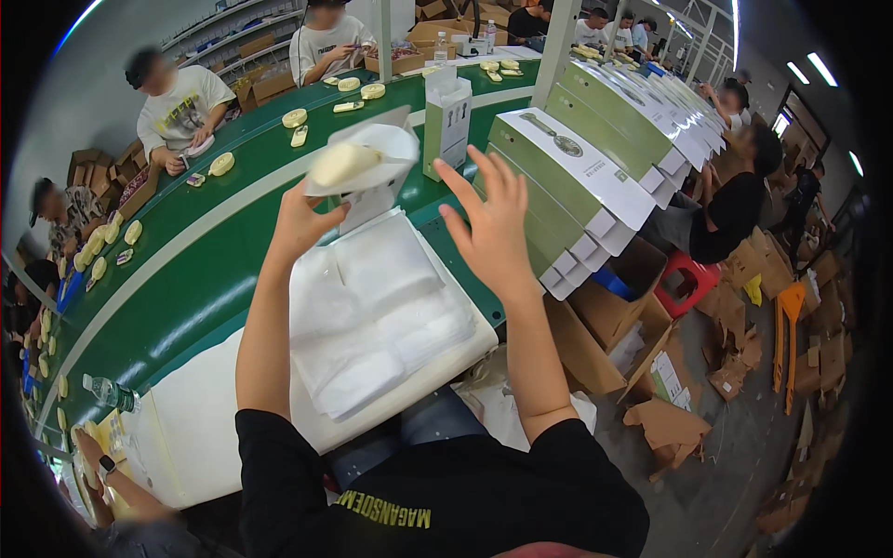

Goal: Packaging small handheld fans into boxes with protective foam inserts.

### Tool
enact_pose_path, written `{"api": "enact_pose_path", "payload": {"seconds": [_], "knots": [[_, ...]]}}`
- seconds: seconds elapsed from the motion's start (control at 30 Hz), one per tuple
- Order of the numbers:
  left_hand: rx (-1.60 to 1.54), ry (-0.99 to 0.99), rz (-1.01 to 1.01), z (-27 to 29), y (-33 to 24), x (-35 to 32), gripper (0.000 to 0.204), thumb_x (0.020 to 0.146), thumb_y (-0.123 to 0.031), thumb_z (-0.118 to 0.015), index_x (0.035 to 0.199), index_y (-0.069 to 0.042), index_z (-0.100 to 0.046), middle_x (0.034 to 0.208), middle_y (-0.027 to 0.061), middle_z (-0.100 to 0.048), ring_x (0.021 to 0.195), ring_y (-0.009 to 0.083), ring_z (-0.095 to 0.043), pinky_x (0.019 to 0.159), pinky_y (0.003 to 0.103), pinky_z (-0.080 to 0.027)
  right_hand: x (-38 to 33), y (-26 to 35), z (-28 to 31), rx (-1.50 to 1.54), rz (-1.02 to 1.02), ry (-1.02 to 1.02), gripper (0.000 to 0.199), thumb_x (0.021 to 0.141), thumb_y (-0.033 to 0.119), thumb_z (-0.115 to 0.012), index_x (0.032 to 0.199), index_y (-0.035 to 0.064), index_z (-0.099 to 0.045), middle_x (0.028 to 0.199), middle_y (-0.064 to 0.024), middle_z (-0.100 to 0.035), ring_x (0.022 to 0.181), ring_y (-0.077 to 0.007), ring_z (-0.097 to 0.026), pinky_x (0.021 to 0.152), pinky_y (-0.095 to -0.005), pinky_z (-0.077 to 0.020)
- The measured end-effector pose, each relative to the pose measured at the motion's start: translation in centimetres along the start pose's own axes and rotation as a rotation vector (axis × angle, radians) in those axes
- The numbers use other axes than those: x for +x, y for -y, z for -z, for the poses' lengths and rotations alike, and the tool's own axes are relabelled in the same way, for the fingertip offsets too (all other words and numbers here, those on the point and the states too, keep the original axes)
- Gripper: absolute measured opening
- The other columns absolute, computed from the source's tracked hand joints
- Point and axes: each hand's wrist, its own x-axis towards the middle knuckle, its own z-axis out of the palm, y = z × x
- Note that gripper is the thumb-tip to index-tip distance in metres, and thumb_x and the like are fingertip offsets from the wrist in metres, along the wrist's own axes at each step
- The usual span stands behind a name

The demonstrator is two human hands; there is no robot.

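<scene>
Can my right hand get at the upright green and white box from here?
Probably yes. Your right hand is open, looks empty and hovers near the upright box, with nothing visible in between; the stacked cartons sit off to the right.

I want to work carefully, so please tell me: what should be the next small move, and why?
Probably bring the right hand across to steady the cream item: only the left hand supports it, while the right is open and empty.
</scene>
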Motion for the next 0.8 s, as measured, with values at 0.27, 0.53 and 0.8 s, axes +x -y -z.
{"api": "enact_pose_path", "payload": {"seconds": [0.27,0.53,0.8], "knots": [[-0.32,-0.212,0.208,1.5,7.9,4.3,0.069,0.077,-0.001,-0.063,0.139,0.001,-0.033,0.13,0.0126,-0.05,0.117,0.0228,-0.051,0.099,0.031,-0.039,-3.3,1.4,-3.3,0.556,-0.178,-0.006,0.053,0.084,0.014,-0.061,0.132,0.0041,-0.042,0.131,-0.0152,-0.044,0.122,-0.0325,-0.037,0.103,-0.0404,-0.0285],[-0.29,-0.076,0.278,1.1,11.9,5.3,0.069,0.079,-0.003,-0.061,0.141,0.0,-0.03,0.134,0.0146,-0.046,0.122,0.0237,-0.047,0.101,0.032,-0.036,-14.7,0.1,-9.9,0.545,-0.533,0.16,0.043,0.087,0.016,-0.057,0.127,0.0041,-0.046,0.124,-0.0157,-0.05,0.116,-0.0329,-0.043,0.1,-0.0404,-0.0312],[-0.045,-0.248,0.243,-1.1,11.6,4.5,0.071,0.08,-0.015,-0.066,0.142,-0.01,-0.032,0.137,0.0154,-0.043,0.128,0.0253,-0.04,0.104,0.037,-0.032,-14.8,-0.7,-10.5,0.514,-0.535,0.227,0.027,0.089,0.016,-0.054,0.114,0.0053,-0.057,0.115,-0.0106,-0.058,0.11,-0.0286,-0.049,0.095,-0.0374,-0.0346]]}}
